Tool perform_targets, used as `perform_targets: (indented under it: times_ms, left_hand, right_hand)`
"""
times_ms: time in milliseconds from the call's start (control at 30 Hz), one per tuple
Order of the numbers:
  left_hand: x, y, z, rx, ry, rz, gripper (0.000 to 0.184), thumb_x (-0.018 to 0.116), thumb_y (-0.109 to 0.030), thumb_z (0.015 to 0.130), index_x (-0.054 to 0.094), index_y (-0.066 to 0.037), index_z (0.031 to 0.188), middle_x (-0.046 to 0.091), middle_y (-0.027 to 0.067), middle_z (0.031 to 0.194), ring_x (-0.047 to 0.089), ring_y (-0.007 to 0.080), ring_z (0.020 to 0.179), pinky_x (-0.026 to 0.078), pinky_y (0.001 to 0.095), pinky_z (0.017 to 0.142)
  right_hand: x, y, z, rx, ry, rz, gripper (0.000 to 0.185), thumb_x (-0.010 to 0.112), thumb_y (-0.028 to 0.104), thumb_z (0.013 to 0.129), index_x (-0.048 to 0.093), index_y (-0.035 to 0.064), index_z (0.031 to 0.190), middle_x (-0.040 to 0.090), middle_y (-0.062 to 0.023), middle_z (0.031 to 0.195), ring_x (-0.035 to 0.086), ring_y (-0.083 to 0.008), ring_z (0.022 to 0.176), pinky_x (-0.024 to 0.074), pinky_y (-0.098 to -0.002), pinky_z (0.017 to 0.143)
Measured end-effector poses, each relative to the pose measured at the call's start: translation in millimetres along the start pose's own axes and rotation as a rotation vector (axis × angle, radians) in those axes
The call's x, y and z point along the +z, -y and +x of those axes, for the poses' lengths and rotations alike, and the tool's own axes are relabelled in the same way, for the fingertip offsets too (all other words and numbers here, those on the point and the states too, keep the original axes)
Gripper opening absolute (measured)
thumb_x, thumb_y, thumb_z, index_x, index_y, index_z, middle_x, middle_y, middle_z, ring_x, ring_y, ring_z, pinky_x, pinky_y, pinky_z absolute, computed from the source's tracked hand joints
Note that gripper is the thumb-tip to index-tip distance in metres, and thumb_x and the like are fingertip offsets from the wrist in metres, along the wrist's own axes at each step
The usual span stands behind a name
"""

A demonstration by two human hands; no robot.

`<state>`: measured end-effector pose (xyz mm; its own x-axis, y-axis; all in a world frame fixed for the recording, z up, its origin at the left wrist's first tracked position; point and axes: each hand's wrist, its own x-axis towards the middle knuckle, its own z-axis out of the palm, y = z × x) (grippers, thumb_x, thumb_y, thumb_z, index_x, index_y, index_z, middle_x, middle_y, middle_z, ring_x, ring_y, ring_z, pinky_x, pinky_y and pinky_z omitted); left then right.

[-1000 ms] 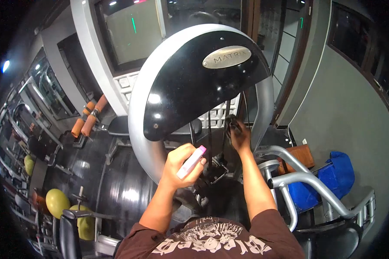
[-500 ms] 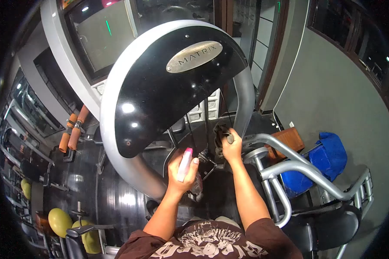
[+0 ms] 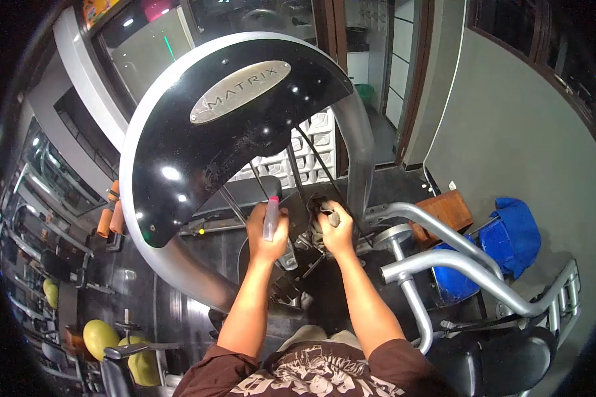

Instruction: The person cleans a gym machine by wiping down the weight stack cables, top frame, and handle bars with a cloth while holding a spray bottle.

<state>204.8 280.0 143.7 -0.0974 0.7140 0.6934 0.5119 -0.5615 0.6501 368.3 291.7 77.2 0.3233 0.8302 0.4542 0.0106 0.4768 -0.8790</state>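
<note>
My left hand (image 3: 267,235) is closed around a spray bottle (image 3: 271,220) with a pale, see-through head and a pink nozzle pointing away from me. Bunched in my right hand (image 3: 337,233) is a dark cloth (image 3: 317,206), gripped by closed fingers. Both hands are held over the lower middle of a gym machine (image 3: 245,142), whose black cover reads MATRIX. Thin dark rods and cables (image 3: 294,169) run down behind my hands. The bottle's lower part is mostly hidden by my left hand.
A curved silver frame tube (image 3: 470,264) and a black padded seat (image 3: 503,357) stand at the right. Behind them are a wooden box (image 3: 444,215) and a blue covered item (image 3: 510,238). Yellow-green balls (image 3: 101,339) and other equipment are at the left.
My view has shifted, so the machine's cover appears further left. Both hands have moved up a little in view and closer together, with bottle and cloth still held.
</note>
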Motion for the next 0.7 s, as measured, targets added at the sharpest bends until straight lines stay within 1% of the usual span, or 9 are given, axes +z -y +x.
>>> perform_targets:
  times_ms: [100, 200, 333, 367, 467, 500, 567, 667, 700]
  left_hand:
    - [6, -3, 6, -0.008, -0.010, -0.019, 0.015, 0.068, -0.006, 0.080, 0.054, -0.001, 0.076, 0.061, 0.0144, 0.070, 0.061, 0.0276, 0.061, 0.047, 0.0374, 0.060]
    - [2, -12, 13, -0.079, 0.011, -0.069, 0.008, 0.065, -0.005, 0.082, 0.058, -0.001, 0.081, 0.060, 0.0127, 0.070, 0.059, 0.0193, 0.063, 0.047, 0.0351, 0.061]
    - [-2, 0, 13, -0.040, -0.001, -0.004, 0.016, 0.067, -0.007, 0.084, 0.053, -0.002, 0.078, 0.055, 0.0103, 0.066, 0.054, 0.0184, 0.060, 0.044, 0.0348, 0.057]
    - [-6, -1, 12, -0.023, -0.006, -0.003, 0.019, 0.070, -0.007, 0.084, 0.053, -0.002, 0.078, 0.054, 0.0096, 0.066, 0.051, 0.0186, 0.060, 0.042, 0.0345, 0.058]
    - [-23, -2, 6, 0.013, 0.019, -0.035, 0.021, 0.072, -0.010, 0.085, 0.053, -0.002, 0.079, 0.053, 0.0091, 0.068, 0.049, 0.0189, 0.061, 0.042, 0.0343, 0.059]
    - [-30, -6, 4, 0.019, 0.034, -0.040, 0.021, 0.072, -0.011, 0.086, 0.054, -0.002, 0.080, 0.053, 0.0090, 0.069, 0.049, 0.0191, 0.061, 0.042, 0.0344, 0.059]
    - [-48, -18, 3, 0.037, 0.067, -0.046, 0.020, 0.071, -0.013, 0.088, 0.056, -0.001, 0.081, 0.052, 0.0087, 0.071, 0.048, 0.0194, 0.062, 0.041, 0.0345, 0.060]
    - [-77, -42, 11, 0.007, 0.170, -0.009, 0.019, 0.074, -0.011, 0.085, 0.060, 0.000, 0.081, 0.056, 0.0120, 0.070, 0.055, 0.0265, 0.062, 0.045, 0.0368, 0.061]
    - [-86, -42, 14, 0.002, 0.250, 0.008, 0.019, 0.075, -0.012, 0.085, 0.061, 0.000, 0.081, 0.056, 0.0119, 0.070, 0.055, 0.0265, 0.063, 0.045, 0.0367, 0.062]
  right_hand:
    - [-1, -10, -3, 0.034, 0.011, -0.020, 0.021, 0.063, 0.001, 0.086, 0.066, -0.0042, 0.106, 0.066, -0.0010, 0.080, 0.058, -0.0082, 0.071, 0.0474, -0.0273, 0.064]
    - [0, -20, 4, 0.010, 0.012, -0.058, 0.020, 0.062, 0.001, 0.086, 0.066, -0.0039, 0.105, 0.065, -0.0028, 0.078, 0.059, -0.0092, 0.070, 0.0476, -0.0275, 0.063]
    - [-1, -26, 5, -0.003, -0.018, -0.072, 0.014, 0.062, 0.002, 0.087, 0.066, -0.0036, 0.099, 0.064, -0.0039, 0.075, 0.057, -0.0097, 0.068, 0.0468, -0.0283, 0.062]
    - [1, -22, 6, -0.006, -0.016, -0.017, 0.013, 0.062, 0.002, 0.087, 0.065, -0.0038, 0.098, 0.065, -0.0052, 0.076, 0.057, -0.0104, 0.069, 0.0477, -0.0293, 0.063]
    - [-3, -24, 7, 0.067, 0.043, -0.155, 0.013, 0.065, 0.002, 0.088, 0.066, -0.0036, 0.099, 0.066, -0.0078, 0.075, 0.059, -0.0107, 0.069, 0.0492, -0.0295, 0.064]
    - [-3, -23, 8, 0.172, 0.078, -0.270, 0.019, 0.071, 0.007, 0.090, 0.070, -0.0027, 0.106, 0.073, -0.0130, 0.089, 0.069, -0.0150, 0.086, 0.0533, -0.0301, 0.078]
    - [8, -27, 17, 0.030, 0.012, -0.283, 0.019, 0.071, 0.008, 0.090, 0.070, -0.0027, 0.105, 0.074, -0.0158, 0.091, 0.071, -0.0185, 0.088, 0.0541, -0.0321, 0.080]
    - [27, -23, 36, -0.138, -0.031, -0.275, 0.022, 0.072, 0.007, 0.088, 0.069, -0.0038, 0.106, 0.074, -0.0198, 0.098, 0.073, -0.0279, 0.095, 0.0547, -0.0368, 0.085]
    - [41, -38, 50, -0.226, -0.108, -0.270, 0.023, 0.070, 0.008, 0.088, 0.070, -0.0033, 0.108, 0.075, -0.0205, 0.097, 0.074, -0.0285, 0.092, 0.0561, -0.0367, 0.082]
